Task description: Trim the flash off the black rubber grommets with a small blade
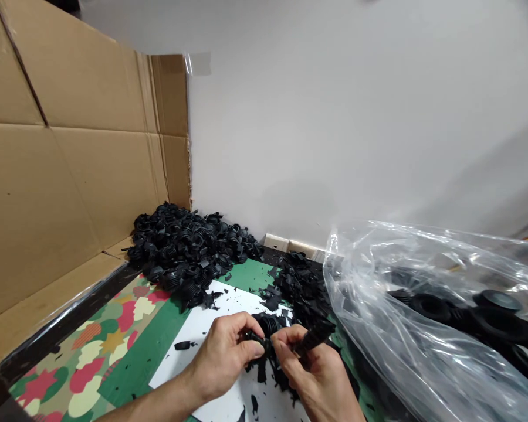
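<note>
My left hand (222, 354) is closed, thumb and forefinger pinching a small black rubber piece (256, 337) over a white sheet (202, 322). Close against it, the fingertips of my right hand (314, 366) pinch the other side of the same piece. A longer ribbed black strip (317, 334) sticks up from the right hand's curled fingers. Just beyond the fingertips lies a ribbed black rubber part (269, 322). Torn black scraps (262, 370) lie below the hands, and a short black piece (182, 346) lies left of them. The fingers partly hide what they grip.
A heap of ribbed black rubber parts (189, 246) stands at the back left, near a cardboard wall (92, 176). Thin black scraps (303, 284) are piled back right. A clear plastic bag (369, 346) with larger black rubber parts (501, 322) fills the right side.
</note>
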Demonstrator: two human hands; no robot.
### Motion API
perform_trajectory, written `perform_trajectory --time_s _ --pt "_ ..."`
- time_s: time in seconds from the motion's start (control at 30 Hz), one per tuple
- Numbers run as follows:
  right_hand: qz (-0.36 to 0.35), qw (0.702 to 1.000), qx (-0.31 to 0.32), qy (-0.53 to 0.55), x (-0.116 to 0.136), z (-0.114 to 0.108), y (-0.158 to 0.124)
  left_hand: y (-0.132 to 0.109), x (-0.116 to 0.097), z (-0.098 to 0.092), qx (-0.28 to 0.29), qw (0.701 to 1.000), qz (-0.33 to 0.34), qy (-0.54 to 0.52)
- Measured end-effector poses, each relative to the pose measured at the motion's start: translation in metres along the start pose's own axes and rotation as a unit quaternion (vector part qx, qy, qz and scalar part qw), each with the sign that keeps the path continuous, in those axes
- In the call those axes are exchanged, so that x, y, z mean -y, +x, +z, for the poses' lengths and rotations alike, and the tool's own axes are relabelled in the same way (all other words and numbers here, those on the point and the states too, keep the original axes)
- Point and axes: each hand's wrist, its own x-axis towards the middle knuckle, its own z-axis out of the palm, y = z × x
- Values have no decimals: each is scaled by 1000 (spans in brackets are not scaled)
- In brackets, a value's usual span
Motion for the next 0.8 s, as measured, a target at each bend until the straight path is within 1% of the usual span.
perform_trajectory --time_s 0.13,0.2,0.27,0.37,0.47,0.57,0.63,0.7,0.77,0.8 --pt "-43 999 29 -9 3 0 -1 0 0 -1 3 1000 2 -7" --pt "-41 999 19 -16 5 2 -2 -1 0 -1 -1 1000 4 0" --pt "-23 1000 -5 -11 6 4 -3 -2 -1 -1 -6 1000 8 13" --pt "-23 1000 -11 -17 5 7 -4 -4 -3 -1 -14 998 24 55" --pt "-54 997 -13 -46 0 7 -3 -6 -4 -1 -28 990 64 126" --pt "-124 988 -14 -92 -5 6 -1 -7 -2 -1 -24 971 129 198" --pt "-187 973 -14 -137 -9 6 0 -8 -1 -1 -11 953 182 242" --pt "-233 952 -16 -198 -12 8 0 -9 1 -1 -1 925 238 296" --pt "-254 930 -26 -263 -14 12 -1 -9 1 -1 -3 891 287 353" --pt "-258 920 -42 -291 -14 14 -1 -10 2 0 -6 877 301 375"
